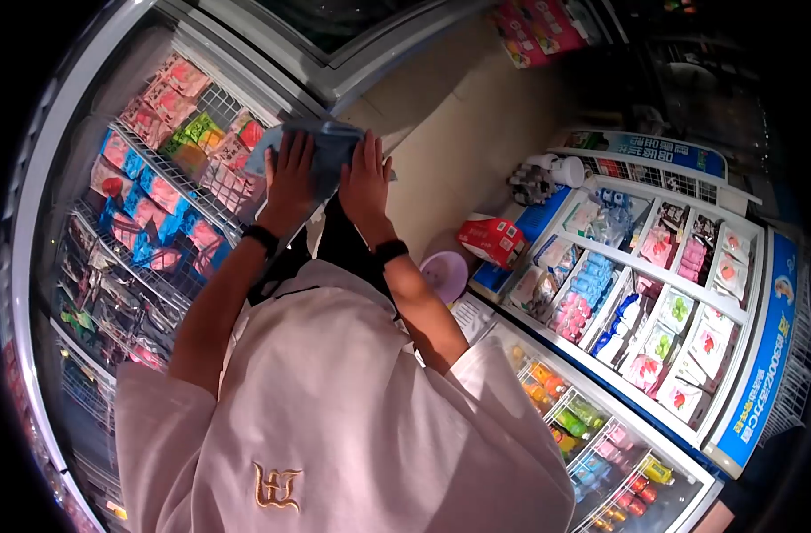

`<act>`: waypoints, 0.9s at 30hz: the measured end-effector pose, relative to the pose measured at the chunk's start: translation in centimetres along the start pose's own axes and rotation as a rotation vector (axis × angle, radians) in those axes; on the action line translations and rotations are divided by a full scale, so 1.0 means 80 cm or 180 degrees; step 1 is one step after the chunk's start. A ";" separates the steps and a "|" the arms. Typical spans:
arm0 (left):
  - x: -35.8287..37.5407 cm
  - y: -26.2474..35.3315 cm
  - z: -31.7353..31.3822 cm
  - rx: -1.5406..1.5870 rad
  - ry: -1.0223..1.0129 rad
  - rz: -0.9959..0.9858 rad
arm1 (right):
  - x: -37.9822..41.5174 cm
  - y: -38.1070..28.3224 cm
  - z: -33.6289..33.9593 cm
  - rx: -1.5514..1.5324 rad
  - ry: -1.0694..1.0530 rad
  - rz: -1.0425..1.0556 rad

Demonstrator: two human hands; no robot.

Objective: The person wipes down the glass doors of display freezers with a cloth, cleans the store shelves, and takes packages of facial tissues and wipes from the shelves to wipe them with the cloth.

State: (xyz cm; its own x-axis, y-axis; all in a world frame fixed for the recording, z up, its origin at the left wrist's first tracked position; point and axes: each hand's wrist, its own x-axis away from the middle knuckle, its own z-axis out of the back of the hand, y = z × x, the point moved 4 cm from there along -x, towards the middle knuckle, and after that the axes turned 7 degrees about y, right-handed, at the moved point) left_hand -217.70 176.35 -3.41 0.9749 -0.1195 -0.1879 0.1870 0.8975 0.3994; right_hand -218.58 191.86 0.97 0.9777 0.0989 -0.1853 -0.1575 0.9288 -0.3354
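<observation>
A grey-blue cloth (pixel 327 158) lies under both hands at the corner of a glass-topped freezer (pixel 237 80). My left hand (pixel 290 180) rests on the cloth's left part, palm down with its fingers stretched out. On the cloth's right edge lies my right hand (pixel 365 184), its fingers also extended and slightly apart. Both wrists wear black bands. Beneath the glass to the left, wire baskets hold pink, blue and green packets (pixel 170 200). The palms hide part of the cloth.
To the right stand an open-looking freezer (pixel 744 311) with packaged goods and another (pixel 703 487) with bottles. A pink basin (pixel 444 274), a red box (pixel 492 240) and a white tub (pixel 567 171) are between them and me. Pink boxes (pixel 543 31) stand at the top.
</observation>
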 end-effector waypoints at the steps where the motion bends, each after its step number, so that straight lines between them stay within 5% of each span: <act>1: -0.007 0.001 -0.008 0.0003 0.0178 0.0036 | -0.014 0.015 -0.021 -0.0154 -0.0363 -0.0141; 2: -0.016 0.007 -0.004 -0.0301 -0.0164 0.0218 | -0.028 0.032 -0.049 -0.0987 -0.0135 -0.0185; 6: -0.019 0.009 0.000 -0.0116 0.0053 0.0338 | -0.089 0.044 -0.065 -0.1668 -0.0859 -0.0417; 10: -0.030 0.002 0.014 0.0190 0.0075 0.0231 | -0.083 0.043 -0.042 -0.1467 -0.0900 -0.0459; 12: -0.042 0.013 0.045 0.0429 0.0230 0.0096 | -0.053 0.053 -0.043 -0.1476 0.0032 -0.0306; 14: -0.066 0.048 0.078 0.0739 -0.2064 0.1302 | -0.053 0.047 -0.009 -0.1553 -0.0301 -0.0575; 16: -0.058 0.054 0.048 0.1095 -0.1665 0.1293 | -0.050 0.060 -0.003 -0.1488 -0.0200 -0.0398; 18: -0.061 0.061 0.038 0.1156 -0.0087 0.0590 | -0.069 0.072 0.009 -0.1551 -0.0284 -0.0174; 23: -0.166 0.107 0.101 0.0550 0.0770 0.0722 | -0.209 0.051 0.100 -0.1655 0.0272 0.0408; 27: -0.244 0.095 0.034 -0.0283 0.0715 0.0196 | -0.305 0.065 0.085 -0.1195 0.0791 0.1039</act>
State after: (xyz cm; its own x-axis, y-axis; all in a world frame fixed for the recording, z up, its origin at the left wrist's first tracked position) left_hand -234.98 184.39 5.73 0.9310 0.0249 -0.3642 0.1071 0.9351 0.3377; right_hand -242.31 196.68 10.02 0.8148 0.2309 -0.5318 -0.5300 0.6685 -0.5217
